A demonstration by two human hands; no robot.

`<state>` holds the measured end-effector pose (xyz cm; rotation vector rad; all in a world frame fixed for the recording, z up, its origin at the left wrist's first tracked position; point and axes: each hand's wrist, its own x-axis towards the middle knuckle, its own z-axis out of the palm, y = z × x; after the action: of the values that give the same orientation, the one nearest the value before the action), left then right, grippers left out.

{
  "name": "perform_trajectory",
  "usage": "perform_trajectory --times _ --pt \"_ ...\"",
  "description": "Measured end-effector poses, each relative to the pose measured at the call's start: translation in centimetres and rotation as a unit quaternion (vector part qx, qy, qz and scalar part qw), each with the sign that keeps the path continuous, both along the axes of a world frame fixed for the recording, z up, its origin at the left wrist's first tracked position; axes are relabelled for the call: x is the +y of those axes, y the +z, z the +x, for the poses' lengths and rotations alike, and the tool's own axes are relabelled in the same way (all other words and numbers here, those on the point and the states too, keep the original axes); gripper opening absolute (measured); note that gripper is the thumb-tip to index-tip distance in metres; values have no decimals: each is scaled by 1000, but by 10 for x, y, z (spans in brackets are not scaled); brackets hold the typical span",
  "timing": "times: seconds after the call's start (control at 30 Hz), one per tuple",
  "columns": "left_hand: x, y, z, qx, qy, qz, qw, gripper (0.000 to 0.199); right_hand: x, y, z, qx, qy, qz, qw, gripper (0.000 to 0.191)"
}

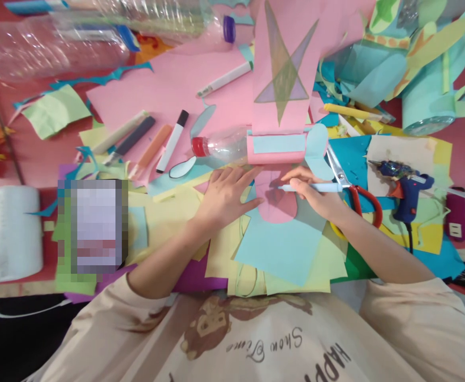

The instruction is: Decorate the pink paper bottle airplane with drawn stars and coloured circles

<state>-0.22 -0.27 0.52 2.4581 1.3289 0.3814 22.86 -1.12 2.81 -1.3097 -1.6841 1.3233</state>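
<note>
Our pink paper (278,213) lies over a blue sheet (282,249), near the bottle (226,146); our right hand (314,197) pinches a pen (330,188) over it; our left hand (225,195) lies spread beside it; scissors (346,180) and a glue gun (410,195) rest farther right.

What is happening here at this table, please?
A person holds a light blue pen in the right hand, with its tip at a rounded piece of pink paper. The left hand is spread flat on the papers beside it. Just beyond the hands, a plastic bottle with a red cap lies on its side, partly wrapped in pink paper. Scissors and a blue glue gun lie to the right.
</note>
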Motion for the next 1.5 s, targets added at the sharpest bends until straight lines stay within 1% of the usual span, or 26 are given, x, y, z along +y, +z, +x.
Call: perform_trajectory --times 0.1,0.27,0.43,0.57,0.63,0.77,0.8,0.83,0.97,1.03,1.13,1.27,1.4,1.5 --pt "0 0 0 -4 0 6 1000 58 -4 4 -2 -27 5 -12 1000 22" --pt "0 2 0 0 0 3 1000 57 -6 4 -4 -53 -3 0 999 13" --pt "0 3 1 6 5 -10 1000 57 -4 4 -4 -76 7 15 997 13" --pt "0 2 0 4 3 -12 1000 56 -4 4 -2 -68 48 -30 996 16" --pt "0 2 0 4 2 -8 1000 56 -4 3 -2 -72 56 -39 995 16" --pt "0 2 0 1 0 -5 1000 57 -3 2 -2 -70 38 20 997 15" --pt "0 3 0 0 0 -7 1000 57 -3 2 -2 -66 40 23 997 15" --pt "0 3 0 -1 1 -10 1000 57 -3 2 -1 -65 45 14 997 15" --pt "1 3 1 2 2 -14 1000 56 -3 5 1 -85 71 -61 992 14" --pt "1 3 1 1 3 -12 1000 55 -2 6 2 -91 84 -77 989 13" --pt "0 3 1 2 5 -11 1000 55 -2 6 3 -91 89 -84 988 13" --pt "0 1 0 -2 -2 -2 1000 56 -2 6 2 -85 72 -82 990 13" --pt "0 1 0 -2 -2 1 1000 57 -2 6 2 -88 77 -106 988 13" --pt "0 2 0 1 1 -10 1000 57 -2 4 2 -80 67 -94 990 15"
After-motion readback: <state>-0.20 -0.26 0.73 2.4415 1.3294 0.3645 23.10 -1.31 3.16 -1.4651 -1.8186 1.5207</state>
